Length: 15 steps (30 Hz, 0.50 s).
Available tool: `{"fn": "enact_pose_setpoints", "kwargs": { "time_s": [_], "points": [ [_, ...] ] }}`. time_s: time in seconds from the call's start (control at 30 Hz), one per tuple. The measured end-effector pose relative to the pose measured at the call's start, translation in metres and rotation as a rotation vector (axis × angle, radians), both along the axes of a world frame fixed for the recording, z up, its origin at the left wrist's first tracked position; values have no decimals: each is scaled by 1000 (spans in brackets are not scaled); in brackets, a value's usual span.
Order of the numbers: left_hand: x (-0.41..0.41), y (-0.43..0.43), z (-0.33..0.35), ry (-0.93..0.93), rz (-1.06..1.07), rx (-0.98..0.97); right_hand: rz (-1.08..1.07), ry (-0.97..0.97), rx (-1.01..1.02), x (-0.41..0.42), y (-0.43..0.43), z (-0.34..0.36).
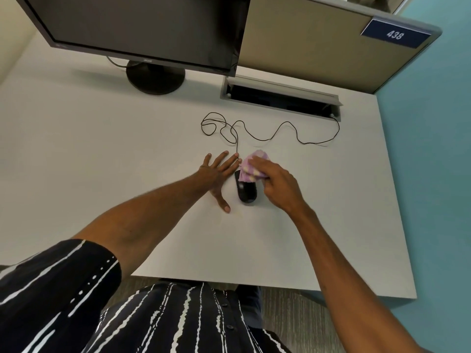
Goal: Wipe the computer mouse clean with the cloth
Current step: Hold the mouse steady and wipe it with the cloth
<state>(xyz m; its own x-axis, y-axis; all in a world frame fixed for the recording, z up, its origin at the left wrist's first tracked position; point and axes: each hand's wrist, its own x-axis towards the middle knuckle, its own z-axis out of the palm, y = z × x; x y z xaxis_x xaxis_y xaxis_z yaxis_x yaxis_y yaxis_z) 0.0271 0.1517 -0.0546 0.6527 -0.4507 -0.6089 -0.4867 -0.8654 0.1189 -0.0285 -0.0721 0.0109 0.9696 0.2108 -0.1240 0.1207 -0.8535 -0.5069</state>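
Observation:
A black wired computer mouse (pixel 246 192) lies on the white desk (pixel 102 154) near its middle. My right hand (pixel 279 186) holds a bunched pink-and-white cloth (pixel 252 167) and presses it onto the mouse's far end, hiding that part. My left hand (pixel 218 174) rests flat on the desk just left of the mouse, fingers spread, thumb pointing back toward me. It holds nothing, and I cannot tell whether it touches the mouse. The mouse's thin black cable (pixel 270 133) loops across the desk behind it.
A dark monitor (pixel 142 29) on a round stand (pixel 155 76) is at the back left. A grey cable slot (pixel 280 98) is set into the desk behind the cable. A beige partition (pixel 318 47) with a "438" sign stands at the back right. The desk's edge lies to the right.

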Motion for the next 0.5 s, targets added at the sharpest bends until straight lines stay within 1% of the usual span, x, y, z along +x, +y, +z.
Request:
{"fn": "enact_pose_setpoints", "kwargs": {
  "time_s": [0.07,0.13,0.23,0.27,0.33,0.5],
  "points": [
    [1,-1,1,8,-4,5,4,45,-58,11,12,-1],
    [0,-1,1,13,2,2,53,125,-122,18,24,-8],
    [1,0,1,13,2,16,178,254,-306,16,39,-21],
    [1,-1,1,18,0,23,221,266,-366,12,40,-25],
    [3,-2,0,26,-9,33,301,199,-438,1,39,-32],
    [3,-1,-1,26,-6,22,408,-2,-457,-31,29,-41]
  ]
}}
